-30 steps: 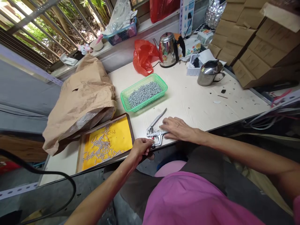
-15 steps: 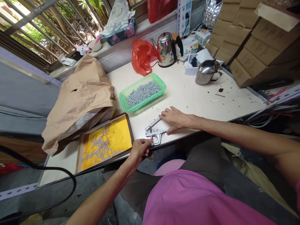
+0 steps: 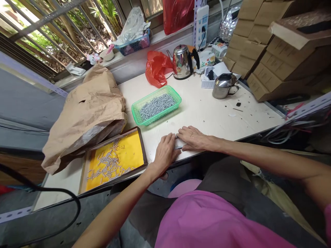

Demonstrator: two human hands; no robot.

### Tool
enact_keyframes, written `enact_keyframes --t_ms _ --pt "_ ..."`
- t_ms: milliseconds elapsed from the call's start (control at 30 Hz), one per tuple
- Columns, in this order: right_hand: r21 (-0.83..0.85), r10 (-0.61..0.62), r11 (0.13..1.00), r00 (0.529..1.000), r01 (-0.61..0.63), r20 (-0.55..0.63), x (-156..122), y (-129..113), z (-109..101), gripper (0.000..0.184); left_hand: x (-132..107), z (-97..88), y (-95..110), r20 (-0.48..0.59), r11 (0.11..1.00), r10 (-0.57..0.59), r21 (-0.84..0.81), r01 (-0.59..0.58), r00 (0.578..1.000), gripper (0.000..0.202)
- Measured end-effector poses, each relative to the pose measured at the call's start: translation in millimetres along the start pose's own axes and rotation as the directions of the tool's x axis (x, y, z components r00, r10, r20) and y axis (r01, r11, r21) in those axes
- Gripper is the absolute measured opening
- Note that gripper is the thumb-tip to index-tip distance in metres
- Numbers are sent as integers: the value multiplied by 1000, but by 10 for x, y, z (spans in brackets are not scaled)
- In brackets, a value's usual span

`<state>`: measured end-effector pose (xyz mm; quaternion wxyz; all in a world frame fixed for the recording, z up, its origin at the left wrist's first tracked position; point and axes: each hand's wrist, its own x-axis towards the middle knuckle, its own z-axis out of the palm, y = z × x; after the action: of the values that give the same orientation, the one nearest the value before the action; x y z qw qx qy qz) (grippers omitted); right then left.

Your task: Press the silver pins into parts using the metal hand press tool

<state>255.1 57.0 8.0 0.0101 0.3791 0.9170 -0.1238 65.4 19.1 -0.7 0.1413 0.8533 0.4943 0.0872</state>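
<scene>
A silvery, plier-like metal tool (image 3: pixel 178 142) lies on the table near its front edge, mostly hidden under my two hands. My left hand (image 3: pixel 165 151) covers its left end, fingers pressed together and thumb toward the front. On the right end rests my right hand (image 3: pixel 193 137), its fingers over the upper side and its thumb at the lower side, wrapped about the handles. Just left of my left hand sits a shallow tray (image 3: pixel 141 146) lined in yellow, with many small metal pins (image 3: pixel 110 160) scattered in it. Behind my hands stands a green plastic basket (image 3: pixel 178 101) filled with similar small metal pieces.
A large brown paper bag (image 3: pixel 90 103) slumps behind the tray. Toward the back are a red plastic bag (image 3: pixel 156 69), a steel electric kettle (image 3: pixel 181 63) and a small metal pot (image 3: pixel 222 88). Cardboard boxes (image 3: pixel 279 62) are stacked at the right. Small debris dots the table's right side.
My left hand has moved from pinching at the tool's front end, near a red part, up and over the tool, covering it. My right hand stays on the handles.
</scene>
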Motion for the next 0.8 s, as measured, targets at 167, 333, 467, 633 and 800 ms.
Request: enact_keyframes --t_ms 167,333,467,633,800 --pt "21 55 998 998 -56 21 -104 42 -81 58 234 31 -69 160 995 57 71 -69 985 68" --pt "21 98 995 993 -100 64 -118 75 -113 44 273 4 -55 139 991 65 105 -80 988 53" --pt "36 60 997 996 -62 60 -53 116 -36 26 301 57 -59 120 995 64 64 -72 991 31" --pt "63 14 998 1000 -15 23 33 181 113 15 335 101 -73 79 999 29 41 -33 996 17" --pt "43 12 999 996 -8 -83 49 292 139 25 281 124 -40 5 994 15 108 -16 1000 23"
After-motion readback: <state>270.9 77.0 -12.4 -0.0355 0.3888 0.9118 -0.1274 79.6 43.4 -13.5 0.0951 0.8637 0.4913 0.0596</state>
